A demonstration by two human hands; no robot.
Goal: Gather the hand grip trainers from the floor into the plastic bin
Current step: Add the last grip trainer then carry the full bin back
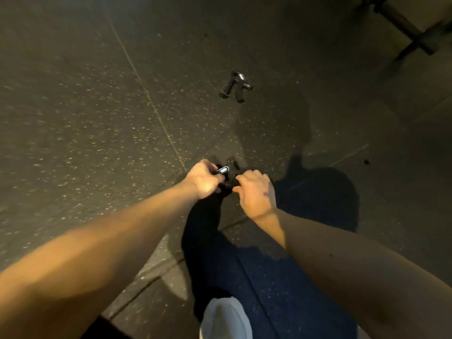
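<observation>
A black hand grip trainer point(227, 173) with a silver coil spring is held between both hands, just above the dark speckled floor. My left hand point(204, 179) is closed around its spring end. My right hand point(255, 192) pinches its other side with curled fingers; most of the trainer is hidden by the fingers. A second black grip trainer point(235, 87) with a silver spring lies alone on the floor farther ahead. No plastic bin is in view.
Rubber floor tiles with seams point(146, 94) run diagonally. A dark metal frame or equipment leg point(413, 33) stands at the top right. My dark trouser leg point(256, 277) and white shoe point(226, 319) are below the hands.
</observation>
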